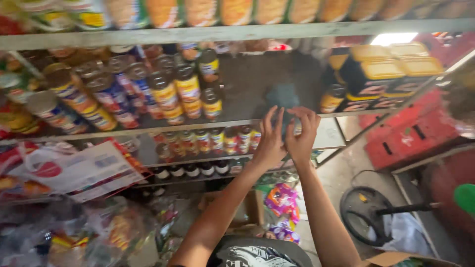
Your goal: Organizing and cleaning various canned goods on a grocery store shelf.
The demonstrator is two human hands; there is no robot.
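Two hands meet at the centre of the frame, at the front edge of a metal shelf (pixel 237 123). The left hand (pixel 269 141) and right hand (pixel 303 133) close together around a small jar (pixel 292 127), mostly hidden by the fingers; both grips wrap it, fingers curled, the jar held between the palms just above the shelf lip. Behind the hands the shelf surface is dark, with a blurred bluish patch. Left of centre on the same shelf stand rows of labelled jars (pixel 188 91) with dark lids. Upper right of the frame: stacked dark tubs with yellow lids (pixel 381 74). Below the hands, a lower shelf carries small bottles (pixel 213 141). Lower right: a black fan base (pixel 366 212) on the floor.
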